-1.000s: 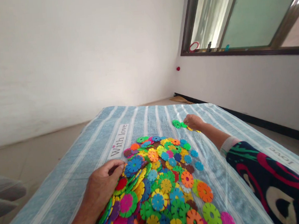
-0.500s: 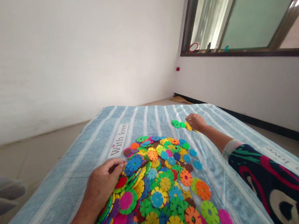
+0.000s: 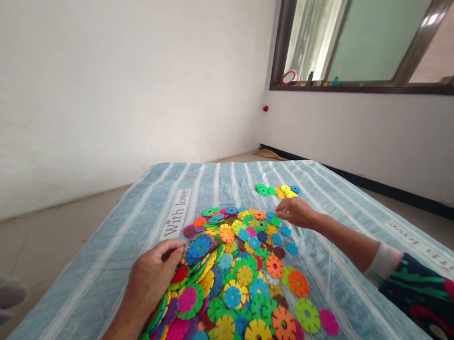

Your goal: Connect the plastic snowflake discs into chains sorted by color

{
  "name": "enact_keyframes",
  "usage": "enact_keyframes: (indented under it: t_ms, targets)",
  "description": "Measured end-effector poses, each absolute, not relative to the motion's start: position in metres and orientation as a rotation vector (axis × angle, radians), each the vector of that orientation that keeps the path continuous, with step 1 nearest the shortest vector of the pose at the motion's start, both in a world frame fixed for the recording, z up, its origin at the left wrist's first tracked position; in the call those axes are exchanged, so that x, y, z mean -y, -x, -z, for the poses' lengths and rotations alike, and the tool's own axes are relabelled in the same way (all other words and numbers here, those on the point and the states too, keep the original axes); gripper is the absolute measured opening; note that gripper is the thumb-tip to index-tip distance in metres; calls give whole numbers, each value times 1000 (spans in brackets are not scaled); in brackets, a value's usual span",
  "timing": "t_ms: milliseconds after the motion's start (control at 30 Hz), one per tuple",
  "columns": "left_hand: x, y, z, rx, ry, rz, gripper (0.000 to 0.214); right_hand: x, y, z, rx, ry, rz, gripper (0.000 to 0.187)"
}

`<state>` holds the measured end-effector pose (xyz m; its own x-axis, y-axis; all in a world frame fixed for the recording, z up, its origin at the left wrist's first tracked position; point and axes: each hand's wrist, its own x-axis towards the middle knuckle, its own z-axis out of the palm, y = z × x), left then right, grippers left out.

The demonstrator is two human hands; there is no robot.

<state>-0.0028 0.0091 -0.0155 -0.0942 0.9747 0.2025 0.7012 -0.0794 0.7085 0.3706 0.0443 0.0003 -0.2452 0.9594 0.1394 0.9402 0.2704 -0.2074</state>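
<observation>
A heap of flat, toothed plastic discs (image 3: pixel 239 279) in many colours lies on a blue striped sheet (image 3: pixel 101 274). My left hand (image 3: pixel 152 275) rests on the heap's left edge, fingers curled over a blue disc (image 3: pixel 198 248). My right hand (image 3: pixel 299 214) hovers at the heap's far right edge, fingers loosely bent toward a green disc (image 3: pixel 276 221); nothing shows in it. Beyond it, a small row of green, yellow and blue discs (image 3: pixel 278 191) lies apart from the heap.
The sheet, printed "With love" (image 3: pixel 177 213), covers a low bed that ends at bare floor (image 3: pixel 38 226) on the left. White walls stand behind, and a window (image 3: pixel 357 29) with small items on its sill is at the upper right.
My right hand has drawn back from the small far row toward the heap's right edge, leaving yellow and blue discs there. The left hand has stayed put. The view shifted slightly.
</observation>
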Motion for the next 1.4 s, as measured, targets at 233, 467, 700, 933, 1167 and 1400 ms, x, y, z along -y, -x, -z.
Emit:
enact_keyframes:
  t_ms: [233,467,700,933,1167,1400]
  targets:
    - [-9,5,17,-1834,-1820,-965,30,-36,-343,-9,2309,1657,-84,18]
    - [-9,2,13,-1830,-1806,-971,28,-45,-297,-13,2397,1743,8,24]
    - [-8,3,14,-1822,-1816,-991,27,-34,-276,-9,2415,1871,111,28]
    - [-10,3,15,-1830,-1829,-995,27,-32,-277,-11,2352,1928,54,23]
    - [-10,5,16,-1832,-1826,-995,27,-34,-280,-10,2367,1927,11,37]
    - [-10,4,16,-1815,-1829,-1004,26,-36,-280,-3,2287,1897,-29,29]
